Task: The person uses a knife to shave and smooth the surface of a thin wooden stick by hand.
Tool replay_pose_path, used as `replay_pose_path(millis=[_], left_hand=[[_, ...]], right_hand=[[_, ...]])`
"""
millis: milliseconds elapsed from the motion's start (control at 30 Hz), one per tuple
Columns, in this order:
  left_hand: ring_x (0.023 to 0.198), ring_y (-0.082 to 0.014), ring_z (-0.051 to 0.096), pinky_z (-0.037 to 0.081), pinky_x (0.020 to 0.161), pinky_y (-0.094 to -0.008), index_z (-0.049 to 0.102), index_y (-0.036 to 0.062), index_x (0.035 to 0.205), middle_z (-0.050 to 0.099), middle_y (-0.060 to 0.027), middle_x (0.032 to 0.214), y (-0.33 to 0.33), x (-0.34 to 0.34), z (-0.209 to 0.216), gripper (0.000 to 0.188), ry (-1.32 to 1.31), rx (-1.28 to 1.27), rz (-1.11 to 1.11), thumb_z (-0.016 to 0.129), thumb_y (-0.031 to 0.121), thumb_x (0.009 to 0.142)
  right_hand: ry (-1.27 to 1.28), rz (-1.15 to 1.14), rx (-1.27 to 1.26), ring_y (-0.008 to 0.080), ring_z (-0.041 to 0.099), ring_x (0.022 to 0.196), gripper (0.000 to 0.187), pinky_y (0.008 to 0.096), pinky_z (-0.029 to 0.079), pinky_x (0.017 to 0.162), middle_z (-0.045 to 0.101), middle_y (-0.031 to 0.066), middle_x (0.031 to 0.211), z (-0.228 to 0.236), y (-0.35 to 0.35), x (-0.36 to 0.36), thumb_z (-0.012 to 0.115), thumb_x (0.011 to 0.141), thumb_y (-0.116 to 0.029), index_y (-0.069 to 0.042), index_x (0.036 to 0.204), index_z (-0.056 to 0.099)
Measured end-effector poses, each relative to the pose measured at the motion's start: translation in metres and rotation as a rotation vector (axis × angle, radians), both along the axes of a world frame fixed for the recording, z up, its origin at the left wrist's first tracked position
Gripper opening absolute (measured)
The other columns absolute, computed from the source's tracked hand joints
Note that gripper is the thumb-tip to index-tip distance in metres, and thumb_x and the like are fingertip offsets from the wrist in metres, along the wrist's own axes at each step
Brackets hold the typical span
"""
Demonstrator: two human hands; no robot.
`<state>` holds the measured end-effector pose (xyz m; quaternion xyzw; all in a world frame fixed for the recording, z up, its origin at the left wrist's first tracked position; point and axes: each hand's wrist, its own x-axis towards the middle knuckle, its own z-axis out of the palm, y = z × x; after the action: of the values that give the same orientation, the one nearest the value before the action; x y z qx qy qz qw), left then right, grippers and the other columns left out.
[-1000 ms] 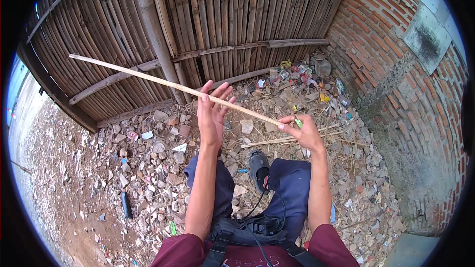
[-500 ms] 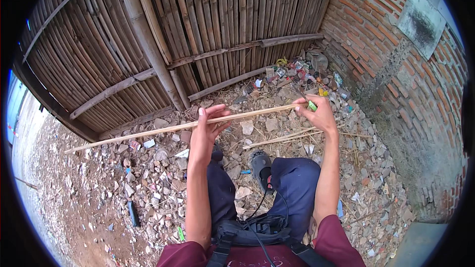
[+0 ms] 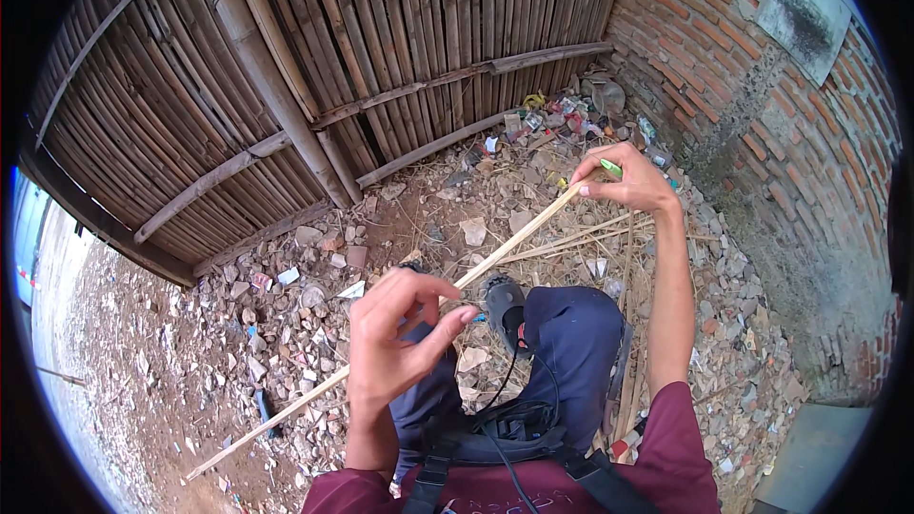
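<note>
A long, thin pale bamboo strip (image 3: pixel 505 250) slants from the upper right to the lower left in front of me. My right hand (image 3: pixel 628 179) pinches its upper end between thumb and fingers. A small green object (image 3: pixel 611 168) also sticks out of that hand; the rest of it is hidden. My left hand (image 3: pixel 395 333) is around the middle of the strip, fingers bent and thumb held apart from them. The strip passes behind this hand and comes out below it, its far end (image 3: pixel 195 473) low over the ground at the left.
More bamboo strips (image 3: pixel 562 246) lie on the stony ground (image 3: pixel 286 324) beyond my knees. A bamboo slat wall (image 3: pixel 400 29) stands ahead and a brick wall (image 3: pixel 781 152) on the right. Litter (image 3: pixel 571 119) gathers in their corner. My shoe (image 3: pixel 505 306) is below the strip.
The strip has swung from nearly level to a steep slant, its left end dropping. My left hand has come down and nearer, turning over; my right hand has moved slightly up and right.
</note>
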<state>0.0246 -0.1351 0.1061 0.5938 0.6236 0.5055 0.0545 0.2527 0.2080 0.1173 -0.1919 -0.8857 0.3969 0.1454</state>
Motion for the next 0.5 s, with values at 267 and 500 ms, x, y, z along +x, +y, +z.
replay_pose_path(millis=[267, 500], left_hand=[[0.081, -0.0427, 0.069, 0.048, 0.072, -0.0505, 0.068, 0.0054, 0.121, 0.069, -0.0175, 0.078, 0.007, -0.006, -0.042, 0.024, 0.131, -0.473, 0.056, 0.06, 0.025, 0.108], [0.06, -0.0152, 0.046, 0.039, 0.06, -0.0341, 0.066, -0.0005, 0.104, 0.049, -0.0045, 0.066, 0.016, 0.001, -0.047, 0.028, -0.318, -0.347, 0.042, 0.047, 0.018, 0.115]], right_hand=[[0.111, -0.04, 0.167, 0.0149, 0.071, 0.091, 0.019, 0.0308, 0.055, 0.081, 0.075, 0.0023, 0.098, -0.004, 0.0, -0.011, 0.079, 0.085, -0.003, -0.007, 0.103, 0.084], [0.554, -0.438, 0.502, 0.0247, 0.074, 0.096, 0.035, 0.038, 0.059, 0.085, 0.074, 0.0091, 0.097, -0.024, -0.048, -0.041, 0.054, 0.085, 0.01, -0.003, 0.101, 0.083]])
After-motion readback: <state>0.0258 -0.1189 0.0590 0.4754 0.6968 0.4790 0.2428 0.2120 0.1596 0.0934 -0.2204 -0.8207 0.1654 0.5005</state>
